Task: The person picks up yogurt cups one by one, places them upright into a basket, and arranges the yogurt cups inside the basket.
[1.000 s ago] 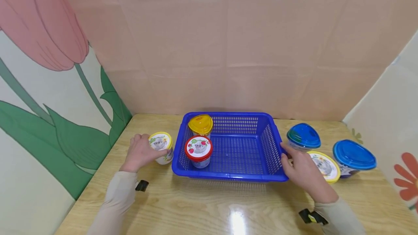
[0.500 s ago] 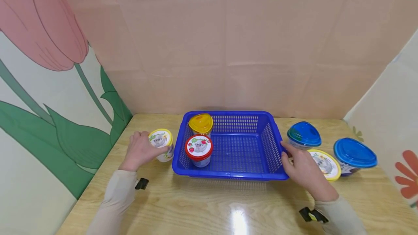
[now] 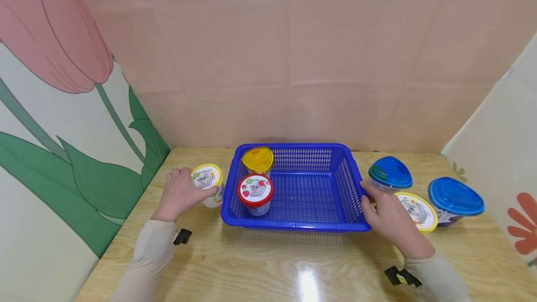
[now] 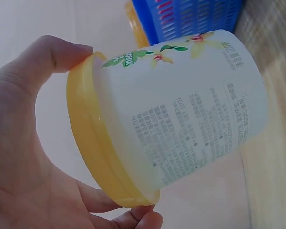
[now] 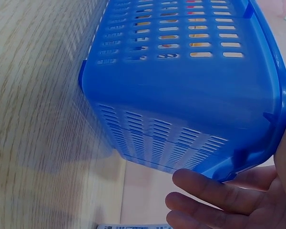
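Inside the blue basket [image 3: 302, 195] sit a red-lidded tub [image 3: 256, 194] and yellow triangular-lidded container [image 3: 258, 159].

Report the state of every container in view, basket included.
Blue basket: upright, partly filled, gripped at its right rim by the right hand
Red-lidded cup: closed, inside
Yellow-lidded tub: closed, inside
Left yellow-rimmed cup: closed, gripped by the left hand
Right yellow-rimmed cup: closed, outside, partly hidden
Smaller blue-lidded tub: closed, outside
Larger blue-lidded tub: closed, outside
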A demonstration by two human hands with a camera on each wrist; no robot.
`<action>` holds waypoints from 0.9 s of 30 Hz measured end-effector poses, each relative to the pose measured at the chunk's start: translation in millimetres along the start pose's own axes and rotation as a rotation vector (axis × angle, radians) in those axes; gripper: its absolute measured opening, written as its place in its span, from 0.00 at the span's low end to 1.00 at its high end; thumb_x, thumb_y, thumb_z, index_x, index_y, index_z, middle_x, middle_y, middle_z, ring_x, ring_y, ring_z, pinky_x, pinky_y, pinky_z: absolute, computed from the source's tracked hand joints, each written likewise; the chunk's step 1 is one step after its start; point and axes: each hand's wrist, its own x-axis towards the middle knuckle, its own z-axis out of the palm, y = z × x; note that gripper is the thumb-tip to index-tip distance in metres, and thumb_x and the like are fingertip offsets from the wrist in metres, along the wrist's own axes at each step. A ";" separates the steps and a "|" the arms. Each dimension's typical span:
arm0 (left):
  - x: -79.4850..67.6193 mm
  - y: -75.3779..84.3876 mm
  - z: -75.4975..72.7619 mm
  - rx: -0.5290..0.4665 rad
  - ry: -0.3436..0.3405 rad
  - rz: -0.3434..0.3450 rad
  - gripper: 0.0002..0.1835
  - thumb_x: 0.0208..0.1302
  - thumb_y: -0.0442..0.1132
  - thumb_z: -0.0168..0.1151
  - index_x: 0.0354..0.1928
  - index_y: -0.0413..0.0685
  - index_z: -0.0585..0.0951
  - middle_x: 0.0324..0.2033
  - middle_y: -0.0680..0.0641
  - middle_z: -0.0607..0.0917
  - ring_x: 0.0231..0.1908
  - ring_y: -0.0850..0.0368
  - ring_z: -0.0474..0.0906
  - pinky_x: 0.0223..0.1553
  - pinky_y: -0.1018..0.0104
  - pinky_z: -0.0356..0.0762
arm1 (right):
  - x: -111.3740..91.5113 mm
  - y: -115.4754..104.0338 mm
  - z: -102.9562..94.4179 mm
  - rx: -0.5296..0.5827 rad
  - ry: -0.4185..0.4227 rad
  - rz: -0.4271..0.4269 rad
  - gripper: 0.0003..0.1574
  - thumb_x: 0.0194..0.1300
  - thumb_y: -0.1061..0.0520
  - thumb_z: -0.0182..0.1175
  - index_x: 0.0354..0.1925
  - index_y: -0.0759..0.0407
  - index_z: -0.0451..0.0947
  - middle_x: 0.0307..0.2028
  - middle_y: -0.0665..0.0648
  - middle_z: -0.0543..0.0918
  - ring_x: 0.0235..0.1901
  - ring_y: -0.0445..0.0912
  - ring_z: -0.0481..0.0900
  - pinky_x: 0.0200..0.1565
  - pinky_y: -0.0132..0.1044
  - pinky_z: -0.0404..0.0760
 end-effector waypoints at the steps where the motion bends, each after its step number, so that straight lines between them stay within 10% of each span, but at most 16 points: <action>1: -0.2 0.5 -0.6 0.000 0.003 0.001 0.52 0.40 0.68 0.67 0.55 0.30 0.68 0.40 0.38 0.71 0.43 0.44 0.63 0.35 0.59 0.64 | 0.0 -0.1 -0.1 0.001 0.002 0.000 0.29 0.68 0.56 0.48 0.63 0.68 0.64 0.41 0.66 0.82 0.26 0.44 0.75 0.19 0.31 0.71; 27: 0.9 10.7 -11.5 -0.036 0.034 -0.008 0.51 0.39 0.68 0.68 0.54 0.31 0.69 0.40 0.39 0.70 0.43 0.45 0.63 0.35 0.60 0.65 | -0.5 1.8 0.9 -0.002 -0.001 0.001 0.29 0.69 0.55 0.47 0.63 0.69 0.64 0.42 0.67 0.82 0.30 0.46 0.78 0.23 0.31 0.73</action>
